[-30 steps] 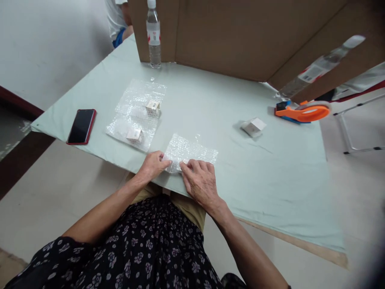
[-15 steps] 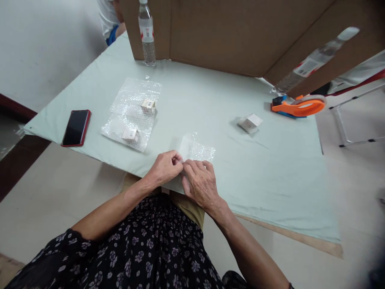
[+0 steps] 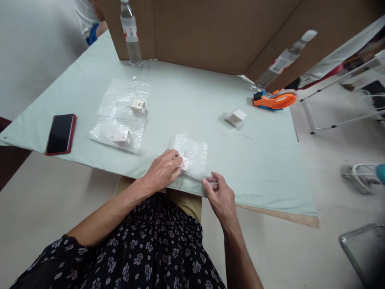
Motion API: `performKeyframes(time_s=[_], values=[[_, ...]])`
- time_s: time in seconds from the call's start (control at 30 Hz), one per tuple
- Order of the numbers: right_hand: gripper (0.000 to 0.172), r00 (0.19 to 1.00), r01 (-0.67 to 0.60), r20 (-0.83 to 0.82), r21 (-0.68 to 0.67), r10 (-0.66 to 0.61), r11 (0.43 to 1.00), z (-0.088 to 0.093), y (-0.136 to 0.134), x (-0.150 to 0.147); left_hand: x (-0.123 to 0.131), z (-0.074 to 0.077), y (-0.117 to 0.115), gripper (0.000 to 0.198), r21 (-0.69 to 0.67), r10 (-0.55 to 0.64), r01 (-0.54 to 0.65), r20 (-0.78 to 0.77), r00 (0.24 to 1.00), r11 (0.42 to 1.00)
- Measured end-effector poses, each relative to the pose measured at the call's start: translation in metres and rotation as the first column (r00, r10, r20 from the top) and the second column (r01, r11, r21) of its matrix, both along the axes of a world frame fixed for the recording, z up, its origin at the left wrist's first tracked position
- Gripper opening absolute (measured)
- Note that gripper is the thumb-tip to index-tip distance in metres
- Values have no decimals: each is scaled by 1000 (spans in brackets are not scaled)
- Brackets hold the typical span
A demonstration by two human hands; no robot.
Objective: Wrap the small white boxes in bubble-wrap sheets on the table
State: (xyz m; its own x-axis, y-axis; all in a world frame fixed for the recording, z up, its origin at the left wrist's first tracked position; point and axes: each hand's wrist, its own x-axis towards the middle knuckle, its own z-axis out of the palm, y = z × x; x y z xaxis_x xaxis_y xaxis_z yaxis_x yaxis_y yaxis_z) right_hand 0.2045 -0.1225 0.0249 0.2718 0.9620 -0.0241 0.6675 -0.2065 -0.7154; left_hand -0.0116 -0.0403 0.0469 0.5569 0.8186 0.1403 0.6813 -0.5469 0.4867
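Observation:
A small sheet of bubble wrap [image 3: 194, 154] lies at the near edge of the pale green table [image 3: 195, 104]. My left hand [image 3: 164, 170] presses its fingertips on the sheet's left part, over a small item with red print that I cannot make out. My right hand [image 3: 221, 196] pinches the sheet's near right corner at the table edge. Both arms come up from my lap.
A larger bubble wrap sheet [image 3: 120, 114] bears two small boxes [image 3: 138, 106] [image 3: 121, 136]. A red-cased phone [image 3: 60, 134] lies left, a white box [image 3: 236, 117] right, an orange tape dispenser [image 3: 275, 100] behind it. Two water bottles [image 3: 130, 32] [image 3: 281, 61] stand by the cardboard wall [image 3: 210, 32]. Another person's arm shows far left.
My right hand slid off the middle of the small sheet to its near right corner. The left hand stayed pressing on the sheet. The view swung right.

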Motion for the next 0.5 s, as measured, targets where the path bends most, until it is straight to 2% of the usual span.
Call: performKeyframes(time_s=[0.07,0.2,0.37,0.5], values=[[67,998,40,-53,-91,-45,995,-7,7,-3,1,1,-2,16,-10,12,-13,-27,1000,1000],[82,990,118,-62,-83,-124,990,-16,32,-14,2,4,-2,18,-19,1,-2,-72,997,1000],[72,974,90,-208,3,-87,996,-18,47,-24,3,8,4,17,-37,-43,38,-142,989,999],[55,984,111,-147,81,-98,990,-8,50,-36,5,13,7,18,-84,-69,54,-186,980,995]])
